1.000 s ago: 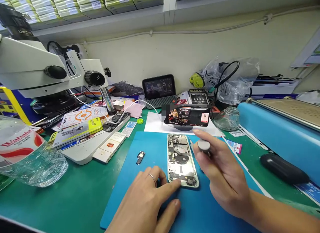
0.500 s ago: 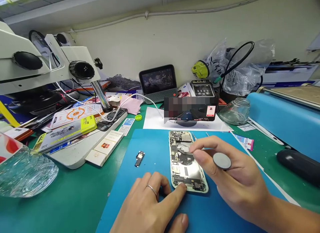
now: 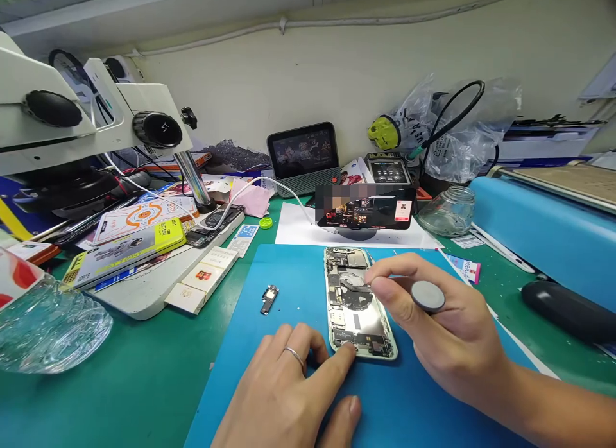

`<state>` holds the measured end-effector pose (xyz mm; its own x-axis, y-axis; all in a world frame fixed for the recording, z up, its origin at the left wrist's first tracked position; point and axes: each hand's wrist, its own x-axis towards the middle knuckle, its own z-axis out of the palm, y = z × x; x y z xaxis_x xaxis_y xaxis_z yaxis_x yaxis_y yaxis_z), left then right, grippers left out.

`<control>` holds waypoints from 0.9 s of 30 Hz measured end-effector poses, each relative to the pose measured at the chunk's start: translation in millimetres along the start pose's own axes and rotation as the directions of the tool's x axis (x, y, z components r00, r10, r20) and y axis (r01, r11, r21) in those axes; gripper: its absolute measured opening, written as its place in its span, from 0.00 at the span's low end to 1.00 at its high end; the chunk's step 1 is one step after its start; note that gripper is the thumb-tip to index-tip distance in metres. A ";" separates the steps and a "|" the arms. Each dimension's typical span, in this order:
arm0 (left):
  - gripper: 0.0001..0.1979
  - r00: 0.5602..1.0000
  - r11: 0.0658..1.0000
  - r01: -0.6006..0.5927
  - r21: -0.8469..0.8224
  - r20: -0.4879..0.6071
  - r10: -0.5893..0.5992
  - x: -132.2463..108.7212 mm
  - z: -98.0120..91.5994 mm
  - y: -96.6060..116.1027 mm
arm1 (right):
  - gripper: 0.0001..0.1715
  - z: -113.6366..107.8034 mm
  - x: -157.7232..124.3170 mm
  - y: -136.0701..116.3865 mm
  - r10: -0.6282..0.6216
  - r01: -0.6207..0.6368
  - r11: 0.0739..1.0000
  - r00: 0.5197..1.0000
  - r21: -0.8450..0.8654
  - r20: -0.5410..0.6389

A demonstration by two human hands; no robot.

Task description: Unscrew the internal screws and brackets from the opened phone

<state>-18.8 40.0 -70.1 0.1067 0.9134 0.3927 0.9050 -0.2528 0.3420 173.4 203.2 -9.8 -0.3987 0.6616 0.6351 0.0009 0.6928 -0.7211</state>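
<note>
An opened phone (image 3: 357, 303) lies face down on the blue mat (image 3: 298, 287), its boards and parts exposed. My left hand (image 3: 289, 390), a ring on one finger, rests on the mat with a fingertip against the phone's near left corner. My right hand (image 3: 443, 332) grips a screwdriver with a round grey cap (image 3: 427, 295); its tip is down inside the phone's upper middle. A small black loose part (image 3: 268, 298) sits on the mat left of the phone.
A microscope (image 3: 96, 127) on its white base (image 3: 144, 294) stands at the left, with boxes and a cabled phone on it. A plastic bottle (image 3: 43, 319) lies at near left. Behind the mat are a phone on a stand (image 3: 366, 210), a glass jar (image 3: 447, 210), a small screen (image 3: 303, 154). Blue machine (image 3: 543, 230) at right.
My right hand brought the screwdriver from beside the phone's upper right edge onto its inner parts. The view dropped and shifted slightly. My left hand stayed at the phone's near corner.
</note>
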 end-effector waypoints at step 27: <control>0.19 0.999 0.999 0.045 -0.017 0.026 -0.044 1.9 0.1 4.8 | 0.31 -4.3 2.4 -0.1 0.085 -0.086 0.995 0.996 0.058 0.028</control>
<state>-14.2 40.5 -67.8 0.0771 0.9316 0.3551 0.9020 -0.2169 0.3733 176.4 205.9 -7.0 -0.4231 0.7094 0.5636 -0.0184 0.6152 -0.7881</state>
